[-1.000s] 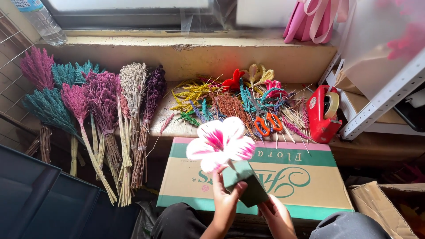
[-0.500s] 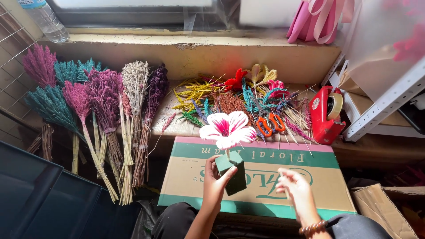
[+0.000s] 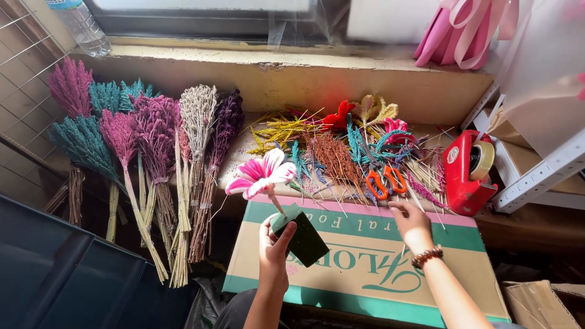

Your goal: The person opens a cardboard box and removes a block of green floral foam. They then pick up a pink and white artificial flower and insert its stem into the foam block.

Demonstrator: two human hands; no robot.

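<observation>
— Foam is gripped here: a dark green foam block (image 3: 300, 239) is held above the near part of the cardboard box (image 3: 372, 268), clenched in the fingers (image 3: 286, 234) of the left hand (image 3: 273, 250). A pink and white flower (image 3: 261, 175) is stuck into its top, tilted away from the box.

— How is it judged to handle?

— Light, but crumbly and easily dented; it is best held by its broad sides, low down, as it is now. The flower is top-heavy on a thin stem, so tipping is a risk.

— And the right hand (image 3: 413, 224)?

— It is stretched to the far edge of the box, fingers loosely spread and grasping nothing, just short of the orange scissors (image 3: 382, 181) among the loose dried stems (image 3: 341, 152).

— Room for moving?

— The box top is bare. Beyond it stems are crowded; left of it stand dried bunches (image 3: 152, 140), right of it a red tape dispenser (image 3: 466, 170).
</observation>
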